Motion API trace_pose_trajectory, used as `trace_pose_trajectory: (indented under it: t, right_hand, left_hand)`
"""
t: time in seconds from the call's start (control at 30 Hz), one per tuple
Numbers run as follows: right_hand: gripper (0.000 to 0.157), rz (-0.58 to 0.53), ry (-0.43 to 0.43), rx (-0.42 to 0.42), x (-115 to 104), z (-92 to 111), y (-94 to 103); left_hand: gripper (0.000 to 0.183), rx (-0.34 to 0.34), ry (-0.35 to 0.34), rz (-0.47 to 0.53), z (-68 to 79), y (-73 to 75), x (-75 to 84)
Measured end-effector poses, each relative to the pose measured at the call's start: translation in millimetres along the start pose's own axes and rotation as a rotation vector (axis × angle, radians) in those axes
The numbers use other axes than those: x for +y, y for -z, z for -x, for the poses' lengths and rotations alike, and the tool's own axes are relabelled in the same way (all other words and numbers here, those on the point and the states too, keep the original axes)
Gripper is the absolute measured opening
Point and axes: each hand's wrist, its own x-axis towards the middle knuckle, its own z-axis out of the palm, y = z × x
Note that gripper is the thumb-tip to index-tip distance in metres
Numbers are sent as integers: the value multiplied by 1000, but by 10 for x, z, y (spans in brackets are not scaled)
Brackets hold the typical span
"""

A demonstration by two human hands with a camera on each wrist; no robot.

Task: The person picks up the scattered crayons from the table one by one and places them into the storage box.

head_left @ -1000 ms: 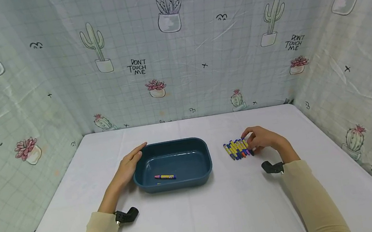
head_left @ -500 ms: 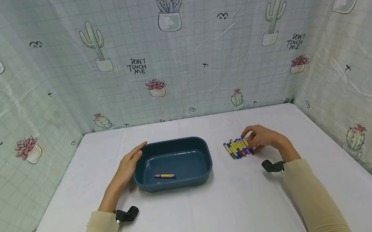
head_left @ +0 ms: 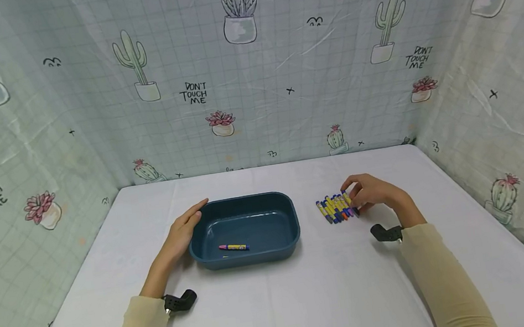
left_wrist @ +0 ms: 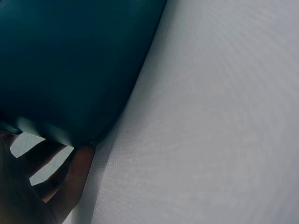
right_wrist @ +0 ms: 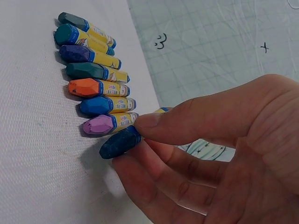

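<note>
A dark teal rectangular tray [head_left: 255, 256] sits left of centre in the head view. A pink-tipped crayon [head_left: 234, 247] lies inside it, and a sliver of yellow shows past the near rim. My left hand [head_left: 181, 235] rests against the tray's left side. The left wrist view shows its fingertips [left_wrist: 84, 151] touching the outer wall. To the right, my right hand [head_left: 371, 191] pinches a dark blue crayon [right_wrist: 120, 143] between thumb and fingers, at the end of a row of crayons [head_left: 334, 210]. Beside the held one lie a lilac crayon [right_wrist: 98, 124] and a blue crayon [right_wrist: 96, 106].
Further along the row are an orange crayon [right_wrist: 84, 87] and several green and purple ones. Everything stands on a white-covered table [head_left: 283, 311]. Cloth walls [head_left: 287, 54] printed with cacti enclose its back and sides. Black wrist cameras [head_left: 181, 301] are strapped to both wrists.
</note>
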Motion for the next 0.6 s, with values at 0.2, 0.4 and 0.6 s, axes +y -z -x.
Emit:
trace_pose_trajectory:
  t: [0.2, 0.4, 0.6]
  right_hand:
    - [55, -3, 4, 9, -58, 30, 5]
    - [55, -7, 13, 11, -100, 42, -3]
    - [54, -23, 12, 23, -124, 51, -12]
  left_hand:
    - [49, 4, 5, -2, -1, -4, 10]
    - [49, 6, 4, -2, 5, -5, 14]
    - [49, 6, -1, -9, 4, 2, 17]
